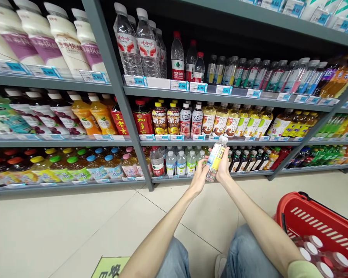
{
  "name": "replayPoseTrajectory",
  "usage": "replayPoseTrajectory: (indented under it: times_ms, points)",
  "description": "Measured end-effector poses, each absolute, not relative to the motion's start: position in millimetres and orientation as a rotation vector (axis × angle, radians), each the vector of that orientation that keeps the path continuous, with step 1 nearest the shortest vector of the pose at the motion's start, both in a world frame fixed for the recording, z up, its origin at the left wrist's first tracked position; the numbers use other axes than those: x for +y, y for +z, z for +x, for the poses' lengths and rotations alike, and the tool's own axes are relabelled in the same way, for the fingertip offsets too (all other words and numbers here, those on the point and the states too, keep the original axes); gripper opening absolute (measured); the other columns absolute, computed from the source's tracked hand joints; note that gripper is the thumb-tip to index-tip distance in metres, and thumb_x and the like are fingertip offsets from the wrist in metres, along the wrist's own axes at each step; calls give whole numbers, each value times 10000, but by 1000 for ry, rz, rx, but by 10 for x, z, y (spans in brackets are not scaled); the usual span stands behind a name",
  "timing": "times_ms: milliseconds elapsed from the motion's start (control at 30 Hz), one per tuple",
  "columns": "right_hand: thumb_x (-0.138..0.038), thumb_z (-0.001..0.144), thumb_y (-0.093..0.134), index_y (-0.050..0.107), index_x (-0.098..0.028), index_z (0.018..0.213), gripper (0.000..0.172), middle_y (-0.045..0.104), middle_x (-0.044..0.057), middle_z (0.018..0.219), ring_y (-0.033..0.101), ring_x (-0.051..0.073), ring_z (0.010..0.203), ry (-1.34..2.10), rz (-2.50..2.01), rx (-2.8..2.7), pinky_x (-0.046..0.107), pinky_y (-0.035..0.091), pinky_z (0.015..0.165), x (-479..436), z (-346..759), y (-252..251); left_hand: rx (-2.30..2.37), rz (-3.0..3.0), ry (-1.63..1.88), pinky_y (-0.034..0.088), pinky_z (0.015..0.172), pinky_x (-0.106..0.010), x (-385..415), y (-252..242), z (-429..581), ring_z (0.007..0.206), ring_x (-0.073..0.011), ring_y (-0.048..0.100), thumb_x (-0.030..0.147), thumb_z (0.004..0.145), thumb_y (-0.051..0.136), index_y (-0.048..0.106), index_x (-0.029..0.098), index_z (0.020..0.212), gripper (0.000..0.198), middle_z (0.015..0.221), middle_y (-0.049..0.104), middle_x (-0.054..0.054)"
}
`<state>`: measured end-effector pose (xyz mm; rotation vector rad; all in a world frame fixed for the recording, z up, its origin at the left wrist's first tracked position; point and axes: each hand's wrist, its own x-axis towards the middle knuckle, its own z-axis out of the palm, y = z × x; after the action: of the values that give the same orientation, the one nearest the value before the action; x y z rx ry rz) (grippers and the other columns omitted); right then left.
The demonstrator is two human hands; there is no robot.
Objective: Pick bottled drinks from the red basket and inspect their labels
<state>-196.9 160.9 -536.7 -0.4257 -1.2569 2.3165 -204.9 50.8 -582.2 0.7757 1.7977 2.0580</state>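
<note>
While hands [201,175] [224,170] hold bottle [216,160] (tilted), shelves [113,65] beyond

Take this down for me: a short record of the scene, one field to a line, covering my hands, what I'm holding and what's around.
Held: one bottle, tilted, cap end up, label partly yellow
Left hand: on the bottle's left side
Right hand: on the bottle's right side
Ahead: grey shelves with rows of drinks and blue price tags
Right side: red basket holding bottles, mostly white-capped
Below: tiled floor
</note>
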Motion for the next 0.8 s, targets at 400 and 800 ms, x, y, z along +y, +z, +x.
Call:
replayPoseTrajectory:
  times_ms: [400,800]
  points:
    - [-735,928,289,716,-154,879,723,705,75,631,685,194,559,2385,-460,-1190,288,558,513,1624,-1986,-5374,2140,1017,1890,529,905,-392,418,-5776,-1992,922,-223,705,517,1007,402,408,221,1388,482,1239,661,-106]
    - [-779,901,306,716,-165,873,739,730,86,684,699,214,561,2202,-431,-1267,299,542,470,1610,-2005,-5386,2412,1094,1795,489,926,-423,412,-5760,-1976,1055,-266,668,456,1027,371,446,254,1389,421,1216,680,-95]
